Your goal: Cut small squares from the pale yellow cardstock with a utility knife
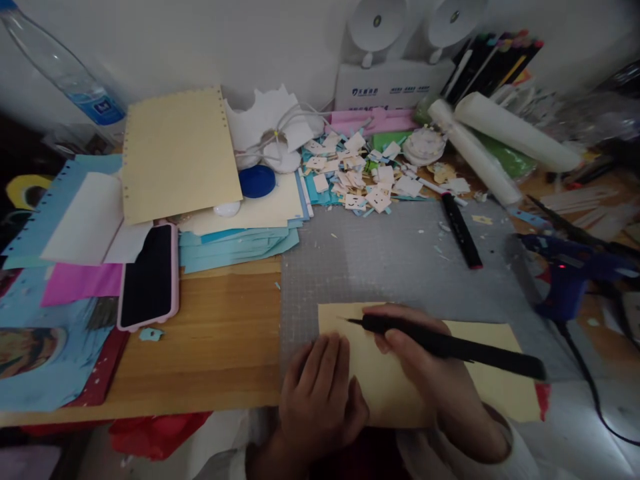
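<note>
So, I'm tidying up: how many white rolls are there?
2, both at the back right: the left roll and the right roll beside it; more may be hidden.

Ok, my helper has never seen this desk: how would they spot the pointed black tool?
Find the grey mat, then the cream sheet at its near side. Over that sheet, the right hand holds the black tool. Unlike the black marker lying farther back, it is held and ends in a thin point.

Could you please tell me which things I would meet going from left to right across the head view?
Plastic bottle, phone, round blue disc, left hand, right hand holding a black pen-like tool, blue glue gun.
</note>
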`<action>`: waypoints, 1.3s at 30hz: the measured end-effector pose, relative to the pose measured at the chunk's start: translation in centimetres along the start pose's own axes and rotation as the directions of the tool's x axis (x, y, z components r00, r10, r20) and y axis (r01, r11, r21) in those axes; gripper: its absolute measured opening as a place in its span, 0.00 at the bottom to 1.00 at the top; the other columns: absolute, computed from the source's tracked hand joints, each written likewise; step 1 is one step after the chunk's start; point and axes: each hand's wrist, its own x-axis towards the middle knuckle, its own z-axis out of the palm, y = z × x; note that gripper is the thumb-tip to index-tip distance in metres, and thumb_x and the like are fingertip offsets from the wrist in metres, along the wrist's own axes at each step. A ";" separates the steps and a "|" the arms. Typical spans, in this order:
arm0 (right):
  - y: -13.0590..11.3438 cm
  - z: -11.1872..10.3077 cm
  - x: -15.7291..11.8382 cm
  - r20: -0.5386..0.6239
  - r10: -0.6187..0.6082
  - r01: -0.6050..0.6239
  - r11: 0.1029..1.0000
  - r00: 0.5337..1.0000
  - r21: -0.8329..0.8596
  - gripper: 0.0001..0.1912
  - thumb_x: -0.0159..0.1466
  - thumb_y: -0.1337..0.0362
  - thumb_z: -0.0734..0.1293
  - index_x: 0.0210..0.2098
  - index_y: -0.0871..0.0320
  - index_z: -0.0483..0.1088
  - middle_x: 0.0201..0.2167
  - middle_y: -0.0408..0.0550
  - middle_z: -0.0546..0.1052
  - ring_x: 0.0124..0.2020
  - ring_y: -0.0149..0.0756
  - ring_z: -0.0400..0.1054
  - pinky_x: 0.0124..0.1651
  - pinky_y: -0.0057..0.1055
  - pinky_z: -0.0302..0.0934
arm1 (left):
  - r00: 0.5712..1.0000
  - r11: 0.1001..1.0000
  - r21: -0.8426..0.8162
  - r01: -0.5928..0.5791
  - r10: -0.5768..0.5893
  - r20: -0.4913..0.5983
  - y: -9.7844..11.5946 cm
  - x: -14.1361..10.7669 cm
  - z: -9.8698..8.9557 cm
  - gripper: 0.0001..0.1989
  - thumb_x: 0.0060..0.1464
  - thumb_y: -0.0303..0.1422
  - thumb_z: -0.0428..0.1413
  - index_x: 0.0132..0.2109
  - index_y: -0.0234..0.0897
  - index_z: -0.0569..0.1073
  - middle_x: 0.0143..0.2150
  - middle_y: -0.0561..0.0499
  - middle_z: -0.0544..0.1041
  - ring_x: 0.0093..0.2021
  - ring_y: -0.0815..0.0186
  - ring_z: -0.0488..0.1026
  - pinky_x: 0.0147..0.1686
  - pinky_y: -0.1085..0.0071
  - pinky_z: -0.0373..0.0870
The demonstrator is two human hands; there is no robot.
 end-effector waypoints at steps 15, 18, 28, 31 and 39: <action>-1.4 1.4 1.6 0.128 -0.041 0.046 0.998 0.991 -0.039 0.03 0.57 0.66 0.71 0.31 0.53 0.75 0.26 0.40 0.80 0.26 0.33 0.76 0.29 0.25 0.71 | 0.999 0.999 -0.015 0.034 -0.034 -0.009 0.2 0.3 -0.2 0.16 0.60 0.29 0.51 0.49 0.28 0.78 0.47 0.43 0.83 0.50 0.58 0.78 0.54 0.62 0.67; -1.4 1.0 1.7 0.148 -0.058 0.061 0.998 0.987 -0.022 0.03 0.58 0.66 0.71 0.33 0.53 0.75 0.27 0.41 0.79 0.27 0.33 0.76 0.29 0.26 0.72 | 0.999 0.999 -0.015 0.037 -0.037 -0.010 0.2 0.3 -0.2 0.16 0.60 0.29 0.51 0.49 0.28 0.79 0.47 0.43 0.83 0.49 0.58 0.78 0.54 0.62 0.67; 1.4 -1.8 -1.1 0.041 -0.314 0.302 0.860 0.949 -0.412 0.21 0.69 0.61 0.64 0.61 0.47 0.68 0.40 0.46 0.83 0.35 0.41 0.80 0.36 0.34 0.77 | 0.998 0.998 0.007 0.062 -0.063 0.024 0.3 0.5 -0.2 0.17 0.59 0.29 0.50 0.51 0.29 0.79 0.49 0.46 0.82 0.49 0.60 0.77 0.56 0.64 0.65; 3.1 -2.0 -1.9 0.175 -0.426 0.440 0.672 0.888 -0.596 0.22 0.69 0.60 0.65 0.63 0.48 0.66 0.52 0.52 0.80 0.49 0.49 0.78 0.48 0.45 0.76 | 0.998 0.999 0.004 0.054 -0.054 0.030 0.3 0.6 -0.3 0.17 0.59 0.29 0.51 0.50 0.29 0.79 0.49 0.46 0.82 0.50 0.60 0.77 0.56 0.64 0.65; 3.6 -0.8 -2.5 0.289 -0.417 0.486 0.517 0.862 -0.704 0.19 0.69 0.68 0.65 0.59 0.51 0.68 0.55 0.52 0.79 0.59 0.45 0.72 0.59 0.46 0.70 | 0.998 0.999 0.017 0.031 -0.031 0.047 0.2 0.7 -0.5 0.18 0.59 0.29 0.50 0.51 0.28 0.79 0.49 0.44 0.82 0.50 0.59 0.77 0.56 0.63 0.65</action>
